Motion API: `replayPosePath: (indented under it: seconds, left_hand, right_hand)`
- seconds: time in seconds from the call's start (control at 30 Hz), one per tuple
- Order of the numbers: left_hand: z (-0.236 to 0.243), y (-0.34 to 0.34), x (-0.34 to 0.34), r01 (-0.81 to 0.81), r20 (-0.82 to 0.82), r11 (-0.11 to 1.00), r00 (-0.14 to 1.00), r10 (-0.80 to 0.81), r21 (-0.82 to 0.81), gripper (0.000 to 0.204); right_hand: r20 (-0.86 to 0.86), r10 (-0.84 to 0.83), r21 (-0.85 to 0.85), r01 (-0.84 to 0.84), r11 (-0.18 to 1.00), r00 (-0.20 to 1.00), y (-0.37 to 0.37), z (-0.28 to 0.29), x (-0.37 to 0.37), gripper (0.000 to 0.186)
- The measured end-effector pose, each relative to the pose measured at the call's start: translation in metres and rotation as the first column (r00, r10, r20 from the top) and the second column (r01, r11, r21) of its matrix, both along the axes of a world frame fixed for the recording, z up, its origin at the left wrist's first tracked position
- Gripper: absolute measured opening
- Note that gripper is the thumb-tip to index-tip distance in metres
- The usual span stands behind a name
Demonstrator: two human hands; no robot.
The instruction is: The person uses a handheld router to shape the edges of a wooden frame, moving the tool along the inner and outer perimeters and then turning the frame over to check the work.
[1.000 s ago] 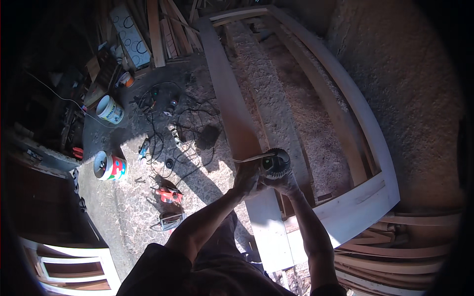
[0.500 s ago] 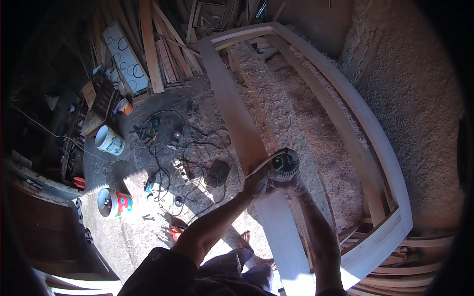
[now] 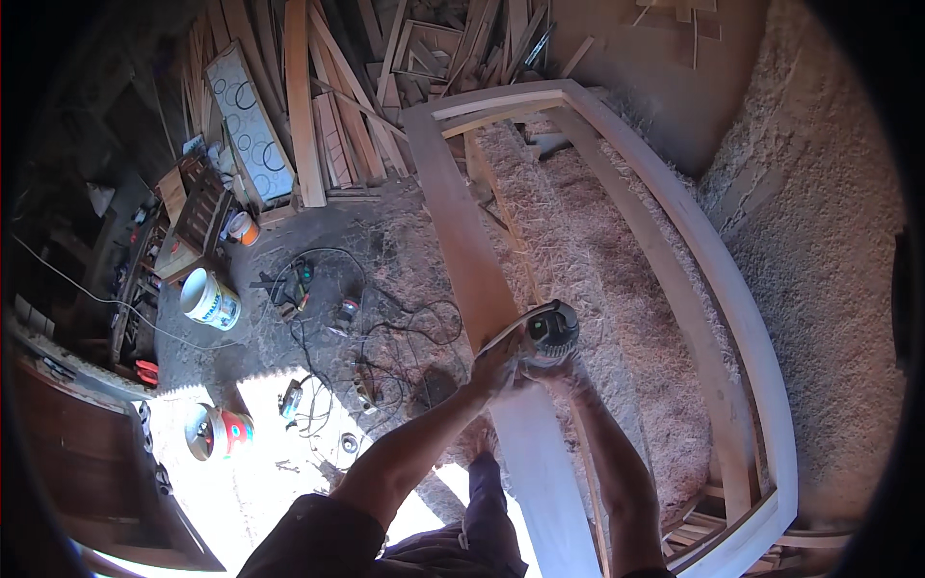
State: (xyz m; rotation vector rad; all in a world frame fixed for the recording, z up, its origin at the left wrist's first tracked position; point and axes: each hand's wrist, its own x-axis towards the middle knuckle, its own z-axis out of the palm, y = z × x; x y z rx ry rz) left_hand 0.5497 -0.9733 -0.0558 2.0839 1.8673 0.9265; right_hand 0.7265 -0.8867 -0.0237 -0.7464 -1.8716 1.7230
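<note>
Both my hands grip a dark handheld power tool (image 3: 553, 332) with a round, vented housing; its exact kind is hard to make out. My left hand (image 3: 493, 368) is closed on its left side, beside a pale strip or cord. My right hand (image 3: 561, 374) holds its near right side. The tool rests over the left board of a large wooden frame (image 3: 544, 453), whose far side curves. Beyond the tool the board looks brown and shaded; nearer me it is pale and brightly lit. The tool's underside is hidden.
Shavings (image 3: 636, 289) cover the ground inside the frame. On the left floor lie tangled black cables (image 3: 385, 318), a white bucket (image 3: 210, 301) and a colourful bucket (image 3: 220, 433). Planks (image 3: 303, 106) lean at the back. A rough wall (image 3: 819, 270) rises at right.
The view has tilted, so the frame and floor sit lower in it. My leg and foot have shifted beside the board. Both hands still hold the tool, with little visible shift along the board.
</note>
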Motion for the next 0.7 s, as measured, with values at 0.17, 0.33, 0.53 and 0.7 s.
replayPosePath:
  seconds: [0.17, 0.33, 0.53, 0.7]
  left_hand:
    - [0.016, 0.044, -0.055, 0.006, 0.404, 0.995, 0.914, 0.034, -0.097, 0.112]
    - [0.034, 0.092, -0.106, -0.073, -0.033, 0.993, 0.997, 0.07, -0.098, 0.108]
    - [0.043, 0.154, -0.17, -0.073, 0.053, 0.996, 0.996, 0.076, -0.055, 0.105]
    - [0.045, 0.207, -0.217, -0.087, 0.078, 0.995, 0.993, 0.092, -0.058, 0.099]
  right_hand:
    - [-0.103, 0.002, 0.099, 0.008, 0.995, 0.995, 0.049, -0.004, -0.062, 0.077]
    - [-0.136, 0.006, -0.138, -0.025, 0.99, 0.991, 0.1, 0.003, -0.12, 0.079]
    - [-0.191, 0.002, -0.135, -0.028, 0.99, 0.982, 0.157, 0.023, -0.189, 0.078]
    - [-0.203, -0.043, -0.082, 0.026, 0.996, 0.978, 0.208, 0.024, -0.237, 0.079]
